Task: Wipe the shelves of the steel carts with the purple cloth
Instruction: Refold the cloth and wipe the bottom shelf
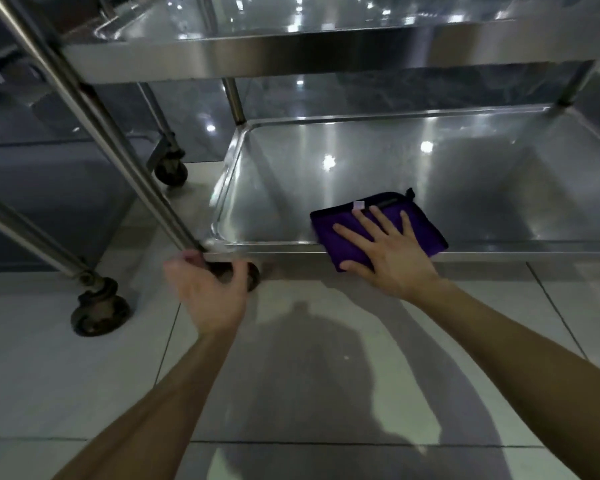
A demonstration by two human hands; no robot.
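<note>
A folded purple cloth (426, 233) lies on the bottom shelf (361, 174) of a steel cart, at its front edge. My right hand (385, 251) presses flat on the cloth with fingers spread. My left hand (208, 289) curls around the cart's front left corner, at the foot of the slanted steel post (94, 112), and hides most of the caster under that corner. The shelf above (291, 57) spans the top of the view.
A second steel cart stands at the left, with one caster (99, 313) near me and another caster (170, 168) farther back. Pale floor tiles (291, 393) stretch below the carts toward me, crossed by my shadow.
</note>
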